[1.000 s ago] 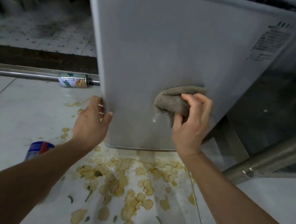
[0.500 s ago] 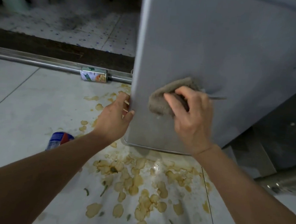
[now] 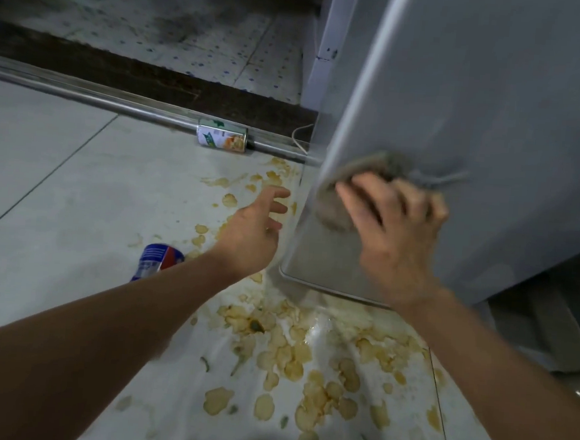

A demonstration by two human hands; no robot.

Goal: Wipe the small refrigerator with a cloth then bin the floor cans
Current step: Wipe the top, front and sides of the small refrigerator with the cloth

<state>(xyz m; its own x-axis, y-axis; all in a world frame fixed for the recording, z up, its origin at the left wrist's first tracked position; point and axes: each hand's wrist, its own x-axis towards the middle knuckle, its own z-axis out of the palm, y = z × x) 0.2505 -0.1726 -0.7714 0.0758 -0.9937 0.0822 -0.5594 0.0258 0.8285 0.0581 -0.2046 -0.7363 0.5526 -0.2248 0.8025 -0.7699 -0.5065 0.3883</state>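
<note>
Head view: right hand [image 3: 397, 234] presses nubby cloth [image 3: 337, 209] on smooth refrigerator [image 3: 495, 114].

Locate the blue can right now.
In the head view the blue can lies on its side on the floor tiles, left of the fridge, just above the left forearm, near the scattered chips.

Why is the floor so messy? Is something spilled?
Yes. Yellowish chips and wet smears are spread over the tiles below the refrigerator. Two cans lie on their sides: a green one against the metal rail, a blue one beside the left arm. The right hand presses a cloth on the refrigerator.
</note>
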